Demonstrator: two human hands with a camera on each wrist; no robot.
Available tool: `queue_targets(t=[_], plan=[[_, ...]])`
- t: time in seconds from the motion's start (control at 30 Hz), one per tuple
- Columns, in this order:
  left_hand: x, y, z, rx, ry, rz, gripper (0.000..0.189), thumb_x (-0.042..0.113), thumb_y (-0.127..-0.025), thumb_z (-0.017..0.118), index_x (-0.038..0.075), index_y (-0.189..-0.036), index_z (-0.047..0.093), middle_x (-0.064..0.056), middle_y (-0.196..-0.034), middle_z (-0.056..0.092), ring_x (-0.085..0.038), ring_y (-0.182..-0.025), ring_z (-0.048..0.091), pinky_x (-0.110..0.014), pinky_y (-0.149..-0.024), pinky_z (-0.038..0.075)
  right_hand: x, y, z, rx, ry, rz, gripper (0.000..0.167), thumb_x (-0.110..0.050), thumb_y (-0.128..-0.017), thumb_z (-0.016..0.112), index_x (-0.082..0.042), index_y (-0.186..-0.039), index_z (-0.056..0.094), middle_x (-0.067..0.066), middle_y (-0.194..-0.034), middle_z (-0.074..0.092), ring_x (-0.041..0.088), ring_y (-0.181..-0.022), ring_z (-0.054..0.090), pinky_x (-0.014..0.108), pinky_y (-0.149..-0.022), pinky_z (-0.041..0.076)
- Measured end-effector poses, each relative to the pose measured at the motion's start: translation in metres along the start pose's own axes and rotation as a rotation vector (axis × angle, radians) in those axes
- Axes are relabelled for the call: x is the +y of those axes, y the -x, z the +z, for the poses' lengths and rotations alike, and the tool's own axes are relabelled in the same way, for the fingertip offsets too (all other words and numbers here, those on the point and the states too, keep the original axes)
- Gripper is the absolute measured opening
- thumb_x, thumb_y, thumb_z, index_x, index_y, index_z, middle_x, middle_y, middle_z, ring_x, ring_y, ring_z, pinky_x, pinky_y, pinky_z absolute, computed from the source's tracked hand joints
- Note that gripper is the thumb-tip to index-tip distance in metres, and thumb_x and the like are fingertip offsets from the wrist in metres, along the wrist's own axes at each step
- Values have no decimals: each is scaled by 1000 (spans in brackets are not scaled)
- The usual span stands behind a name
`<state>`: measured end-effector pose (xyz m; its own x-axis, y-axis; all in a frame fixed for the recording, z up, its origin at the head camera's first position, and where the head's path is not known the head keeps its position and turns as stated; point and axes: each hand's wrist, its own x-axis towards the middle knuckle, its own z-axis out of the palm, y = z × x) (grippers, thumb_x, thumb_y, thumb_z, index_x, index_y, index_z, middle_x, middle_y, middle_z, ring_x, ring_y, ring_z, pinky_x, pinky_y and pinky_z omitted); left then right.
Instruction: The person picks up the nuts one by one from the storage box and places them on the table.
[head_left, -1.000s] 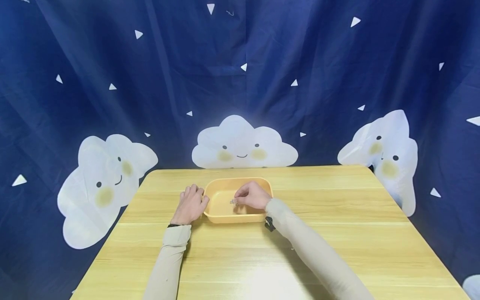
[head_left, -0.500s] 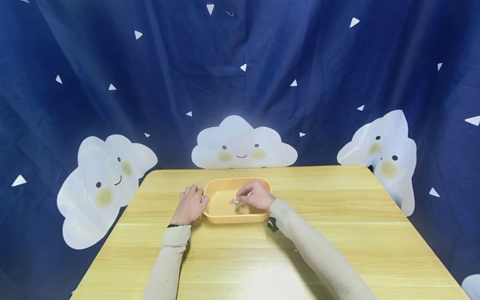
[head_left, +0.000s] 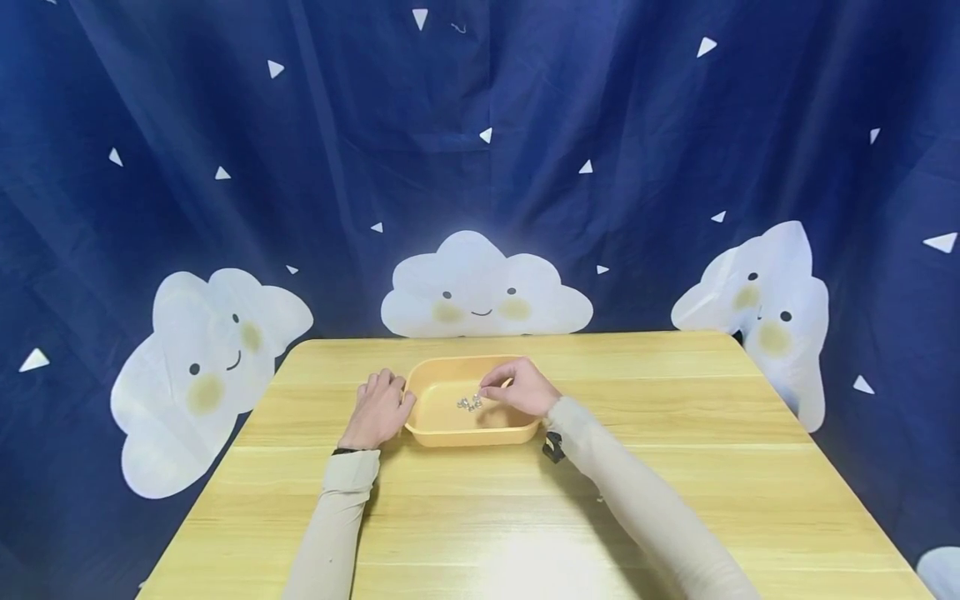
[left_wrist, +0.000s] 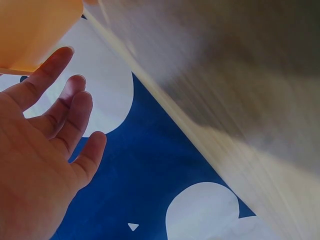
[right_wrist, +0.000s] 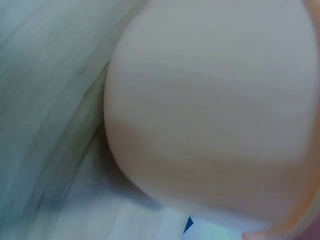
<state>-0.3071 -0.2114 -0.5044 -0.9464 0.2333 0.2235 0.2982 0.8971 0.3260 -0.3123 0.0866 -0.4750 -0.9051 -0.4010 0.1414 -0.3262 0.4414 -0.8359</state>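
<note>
A yellow-orange rectangular tray stands near the far side of the table. My left hand rests at its left end, the thumb side touching the rim. In the left wrist view the fingers of that left hand are spread and slightly bent, with nothing held. My right hand is over the tray's right half, thumb and index finger pinched together. Several small shiny silvery pieces lie on the tray floor, the uppermost at the pinching fingertips. Whether they are joined is too small to tell.
The light wooden table extends on both sides of the tray. Behind it hangs a dark blue curtain with clouds and white triangles. In the right wrist view the tray's outer wall fills most of the picture.
The right hand has shifted slightly right and away from the silvery pieces' left end. More of the pieces now show on the tray floor. The left hand stays at the rim.
</note>
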Motion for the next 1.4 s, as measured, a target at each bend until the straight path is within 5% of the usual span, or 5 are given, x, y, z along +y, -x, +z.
queue_targets(t=[0.77, 1.1, 1.4], plan=[[1, 0, 0, -6, -6, -2, 24, 25, -103, 47, 11, -89, 61, -15, -117, 56, -34, -104, 46, -50, -87, 36, 14, 20, -25, 114, -150, -36, 15, -15, -86, 82, -5, -97, 81, 9, -100, 79, 25, -83, 70, 23, -71, 54], [1, -1, 0, -6, -9, -1, 25, 26, -103, 47, 8, -94, 63, -16, -118, 57, -36, -106, 47, -51, -87, 36, 19, 28, -35, 164, -214, -87, 11, -9, -85, 83, -3, -95, 81, 17, -102, 79, 9, -85, 70, 22, -73, 54], [-2, -1, 2, -4, -15, 3, 26, 27, -104, 47, 9, -96, 64, -14, -117, 56, -35, -105, 46, -51, -87, 36, 28, 34, -48, 203, -224, -141, 10, -6, -85, 82, -1, -94, 81, 22, -99, 77, 7, -83, 70, 23, -74, 57]])
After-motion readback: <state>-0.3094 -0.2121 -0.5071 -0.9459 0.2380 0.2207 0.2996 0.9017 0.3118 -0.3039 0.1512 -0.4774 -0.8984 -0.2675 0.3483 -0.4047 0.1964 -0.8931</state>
